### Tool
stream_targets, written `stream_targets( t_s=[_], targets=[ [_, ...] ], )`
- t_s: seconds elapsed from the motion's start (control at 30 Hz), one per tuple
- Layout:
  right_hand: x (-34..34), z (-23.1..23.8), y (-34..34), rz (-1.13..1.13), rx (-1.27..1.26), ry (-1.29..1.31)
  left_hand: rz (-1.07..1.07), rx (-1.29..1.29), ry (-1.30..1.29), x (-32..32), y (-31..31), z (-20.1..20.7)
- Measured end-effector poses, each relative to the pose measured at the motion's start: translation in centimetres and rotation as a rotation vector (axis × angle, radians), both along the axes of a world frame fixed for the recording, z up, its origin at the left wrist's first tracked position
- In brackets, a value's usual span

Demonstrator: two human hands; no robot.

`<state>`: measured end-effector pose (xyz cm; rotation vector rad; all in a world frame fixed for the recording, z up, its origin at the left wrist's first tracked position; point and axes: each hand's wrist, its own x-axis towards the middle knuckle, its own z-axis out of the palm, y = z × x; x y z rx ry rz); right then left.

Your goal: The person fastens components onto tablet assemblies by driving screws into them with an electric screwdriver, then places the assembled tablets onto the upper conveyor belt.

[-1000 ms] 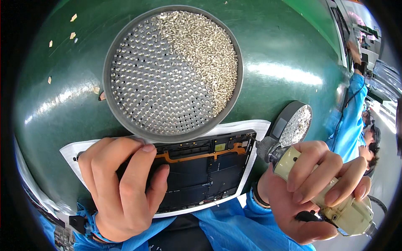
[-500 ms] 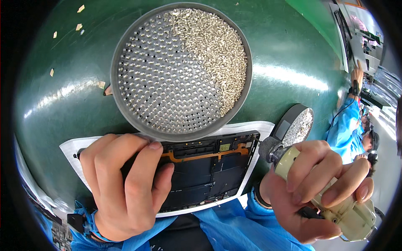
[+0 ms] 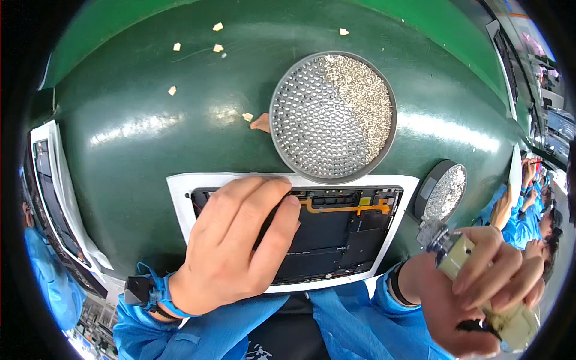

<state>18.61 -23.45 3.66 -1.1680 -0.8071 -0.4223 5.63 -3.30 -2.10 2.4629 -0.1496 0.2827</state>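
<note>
A tablet-like device lies with its inside exposed, showing black cells and an orange flex cable. It rests on a white sheet. My left hand covers its left part. The fingers are bent and drawn together at the top edge, and whatever they pinch is hidden. At the lower right, my right hand wraps round a pale yellow-green electric screwdriver with a knurled grey collar. Its tip end points up and left, beside a small tilted grey dish of screws.
Beyond the device stands a round grey screw tray, dimpled, with small screws heaped on its right side. A brown scrap sticks out beside it. Pale chips are scattered on the green table. Another device lies far left; co-workers sit right.
The whole view has shifted and widened, so the tray looks smaller and farther right. Both hands keep their grip, with my left hand still at the device's top edge.
</note>
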Motion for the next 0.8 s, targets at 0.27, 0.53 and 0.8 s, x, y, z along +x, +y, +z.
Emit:
stream_targets(
  t_s=[0.27, 0.53, 0.8],
  targets=[
    [0.1, -1.3, 0.7, 0.398, -0.217, 0.172, 0.025, 0.139, -0.077, -0.4, 0.3, -1.0],
    [0.5, -1.3, 1.5, 0.415, -0.213, 0.163, 0.035, 0.206, -0.124, -0.3, 0.3, -0.8],
    [-0.3, -2.4, 4.3, 0.389, -0.092, 0.097, 0.157, 0.288, -0.072, -1.0, -1.5, -0.9]
  ],
)
